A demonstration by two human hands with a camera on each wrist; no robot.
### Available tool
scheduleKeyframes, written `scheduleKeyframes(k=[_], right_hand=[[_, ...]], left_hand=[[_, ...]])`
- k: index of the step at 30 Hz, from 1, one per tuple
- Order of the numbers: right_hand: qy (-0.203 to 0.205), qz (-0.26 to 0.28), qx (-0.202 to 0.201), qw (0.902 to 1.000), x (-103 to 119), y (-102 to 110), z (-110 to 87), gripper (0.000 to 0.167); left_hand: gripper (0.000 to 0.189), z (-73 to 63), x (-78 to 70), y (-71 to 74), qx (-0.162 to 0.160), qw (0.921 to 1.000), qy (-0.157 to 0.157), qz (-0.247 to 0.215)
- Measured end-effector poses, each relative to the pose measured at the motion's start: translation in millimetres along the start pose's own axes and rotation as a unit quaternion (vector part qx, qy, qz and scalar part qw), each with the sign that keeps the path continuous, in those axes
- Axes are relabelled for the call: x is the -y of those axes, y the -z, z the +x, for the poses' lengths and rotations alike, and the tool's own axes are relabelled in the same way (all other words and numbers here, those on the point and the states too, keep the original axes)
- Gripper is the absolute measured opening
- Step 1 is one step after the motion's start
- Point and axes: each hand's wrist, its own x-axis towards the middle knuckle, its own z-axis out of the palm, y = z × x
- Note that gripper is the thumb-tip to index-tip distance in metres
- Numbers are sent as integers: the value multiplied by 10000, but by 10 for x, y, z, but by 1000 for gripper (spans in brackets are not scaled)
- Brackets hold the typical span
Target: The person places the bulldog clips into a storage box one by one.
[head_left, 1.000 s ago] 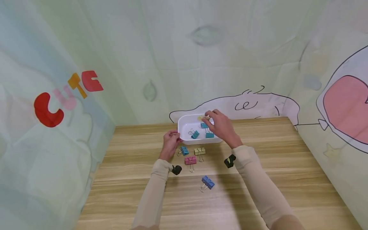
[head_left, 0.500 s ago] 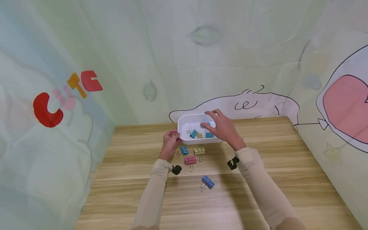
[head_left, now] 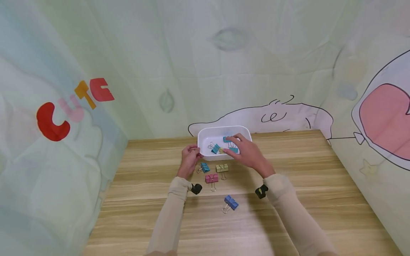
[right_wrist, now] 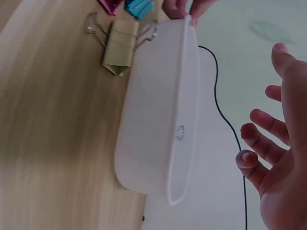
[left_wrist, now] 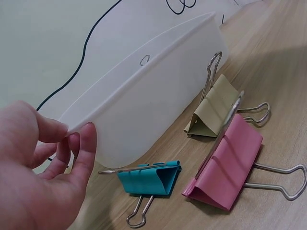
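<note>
since the earlier frame, right hand (head_left: 246,151) has been shifting toward 6 o'clock; now it is hovering over the near part of white box (left_wrist: 158,105), about 4 o'clock from the box centre (12 being the far side). its grip is standing wide: right wrist view is showing gapped fingers, nothing between them. left hand (head_left: 189,160) is pinching the box rim at 8 o'clock, a narrow grip.

inside the box, three teal clips (head_left: 215,148) are lying with one pale yellow clip (head_left: 221,150), partly hidden near the right thumb; touching or not, cannot tell. on bench (head_left: 150,160), near the box: olive clip (head_left: 222,168) lying at 6, loose teal clip (head_left: 205,167) just past 7, pink clip (head_left: 211,178) just before 7; blue clip (head_left: 231,202) resting farther out at 6.

handling, judged: clips are probably weighing little, having stiff sprung bodies, hard to damage; wire handles are likely swinging and snagging. pinching across the folded body is looking surer than hooking a wire. box is seeming light, smooth, slightly flexible, probably sliding easily unless someone is steadying its rim.
</note>
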Motion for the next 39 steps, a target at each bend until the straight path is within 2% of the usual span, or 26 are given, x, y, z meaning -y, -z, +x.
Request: scheduleKeyframes(k=[9, 17, 24, 32, 39], right_hand=[[361, 279, 514, 9976, -4, -239, -180, 48], [375, 416, 960, 9938, -61, -458, -292, 44], [665, 332, 1054, 9917, -141, -621, -334, 45], [352, 405, 1286, 9902, -195, -716, -322, 44], [430, 397, 1220, 9908, -235, -805, -305, 36]], left_hand=[[38, 4, -7, -6, -29, 10000, 55, 60], [39, 0, -22, -11, -28, 9999, 130, 84], [37, -11, -14, -19, -71, 9999, 83, 83], [37, -5, -13, -20, -29, 9999, 97, 30], [37, -7, -8, -7, -31, 9999, 97, 29]])
